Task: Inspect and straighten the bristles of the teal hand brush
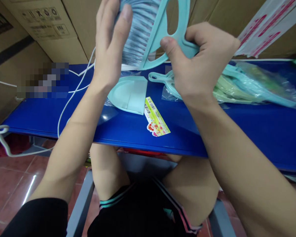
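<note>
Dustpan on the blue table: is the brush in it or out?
Out. The dustpan lies empty on the table; the left hand and right hand hold the brush up above it.

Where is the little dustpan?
In the head view, the dustpan lies on the blue table, left of centre, between the left arm and the sticker, below the brush.

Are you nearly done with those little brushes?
Seemingly done: bagged brush sets lie at the right of the blue table. In hand: the left hand pinches the bristles of a turquoise brush, the right hand grips its handle. Probably left: a dustpan and a label card lie beneath.
</note>
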`<action>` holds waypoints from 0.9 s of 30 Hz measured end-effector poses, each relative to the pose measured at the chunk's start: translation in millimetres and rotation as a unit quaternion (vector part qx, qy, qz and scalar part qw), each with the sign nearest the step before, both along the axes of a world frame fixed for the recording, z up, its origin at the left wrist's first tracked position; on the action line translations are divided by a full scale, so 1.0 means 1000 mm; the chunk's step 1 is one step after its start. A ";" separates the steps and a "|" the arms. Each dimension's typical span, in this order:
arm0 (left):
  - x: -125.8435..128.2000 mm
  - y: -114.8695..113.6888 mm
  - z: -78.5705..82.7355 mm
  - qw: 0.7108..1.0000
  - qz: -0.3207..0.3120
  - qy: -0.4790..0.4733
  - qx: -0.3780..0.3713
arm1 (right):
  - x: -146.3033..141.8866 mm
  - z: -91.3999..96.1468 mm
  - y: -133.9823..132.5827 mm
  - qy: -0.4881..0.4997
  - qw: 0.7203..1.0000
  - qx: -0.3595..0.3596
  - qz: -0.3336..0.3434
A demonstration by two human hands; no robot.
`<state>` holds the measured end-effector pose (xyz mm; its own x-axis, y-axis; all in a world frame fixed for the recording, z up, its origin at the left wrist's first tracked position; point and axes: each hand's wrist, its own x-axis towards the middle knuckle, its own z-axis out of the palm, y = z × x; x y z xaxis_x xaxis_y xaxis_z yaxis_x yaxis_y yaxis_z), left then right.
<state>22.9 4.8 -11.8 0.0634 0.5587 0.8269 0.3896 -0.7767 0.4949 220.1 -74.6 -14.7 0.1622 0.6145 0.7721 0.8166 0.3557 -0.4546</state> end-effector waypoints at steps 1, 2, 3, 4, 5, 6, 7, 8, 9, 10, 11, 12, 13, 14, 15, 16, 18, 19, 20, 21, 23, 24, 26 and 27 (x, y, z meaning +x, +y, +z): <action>-0.004 0.003 0.001 1.000 -0.008 0.019 -0.004 | 0.000 -0.001 0.000 0.001 1.000 0.010 0.010; -0.008 0.005 0.001 0.999 -0.011 0.045 -0.015 | 0.000 -0.001 0.000 0.005 1.000 0.016 0.018; -0.012 0.007 0.002 0.997 -0.008 0.071 -0.026 | 0.001 -0.002 0.000 0.008 1.000 0.019 0.024; -0.015 0.009 0.002 0.995 0.007 0.089 -0.034 | 0.001 -0.002 0.000 0.010 0.999 0.021 0.027; -0.018 0.009 0.003 0.994 0.022 0.101 -0.039 | 0.001 -0.002 0.000 0.010 0.999 0.023 0.027; -0.019 0.010 0.003 0.993 0.033 0.109 -0.042 | 0.001 -0.001 0.000 0.008 0.999 0.024 0.024; -0.020 0.009 0.003 0.992 0.038 0.113 -0.044 | 0.001 -0.001 0.000 0.006 1.000 0.023 0.019; -0.019 0.009 0.003 0.992 0.040 0.114 -0.047 | 0.001 0.000 0.001 0.007 1.000 0.022 0.011; -0.018 0.008 0.003 0.992 0.040 0.112 -0.048 | 0.001 0.000 0.001 0.009 1.000 0.020 0.004; -0.017 0.007 0.003 0.992 0.038 0.112 -0.050 | 0.001 0.000 0.001 0.013 1.000 0.020 -0.003; -0.016 0.007 0.003 0.992 0.036 0.112 -0.051 | 0.000 0.001 0.001 0.018 1.000 0.021 -0.007; -0.015 0.006 0.003 0.991 0.034 0.115 -0.054 | 0.000 0.001 0.001 0.021 0.999 0.024 -0.009; -0.014 0.006 0.003 0.991 0.033 0.119 -0.058 | 0.000 0.001 0.001 0.022 0.999 0.026 -0.009; -0.014 0.007 0.003 0.989 0.035 0.127 -0.063 | -0.001 0.002 0.001 0.022 0.999 0.026 -0.010; -0.014 0.007 0.003 0.988 0.037 0.135 -0.068 | -0.001 0.002 0.001 0.022 0.999 0.023 -0.015; -0.014 0.008 0.004 0.986 0.039 0.142 -0.072 | -0.001 0.002 0.000 0.020 0.999 0.016 -0.021; -0.016 0.010 0.004 0.986 0.041 0.142 -0.075 | -0.002 0.003 0.000 0.020 0.999 -0.001 -0.036; -0.016 0.011 0.004 0.987 0.041 0.137 -0.076 | -0.002 0.003 -0.001 0.021 0.999 -0.007 -0.041; -0.017 0.012 0.003 0.987 0.038 0.132 -0.078 | -0.002 0.003 -0.001 0.024 0.999 -0.011 -0.042; -0.018 0.012 0.003 0.988 0.034 0.126 -0.081 | -0.003 0.003 -0.001 0.026 0.999 -0.013 -0.039; -0.017 0.012 0.004 0.989 0.024 0.115 -0.088 | -0.003 0.002 -0.001 0.035 0.999 -0.012 -0.030; -0.016 0.010 0.004 0.990 0.022 0.108 -0.092 | -0.003 0.002 0.000 0.042 0.999 -0.011 -0.026; -0.011 0.003 0.006 0.991 0.027 0.081 -0.098 | -0.001 0.002 0.001 0.053 0.998 -0.006 -0.016; -0.008 -0.002 0.008 0.992 0.033 0.063 -0.103 | -0.001 0.002 0.002 0.058 0.998 -0.002 -0.010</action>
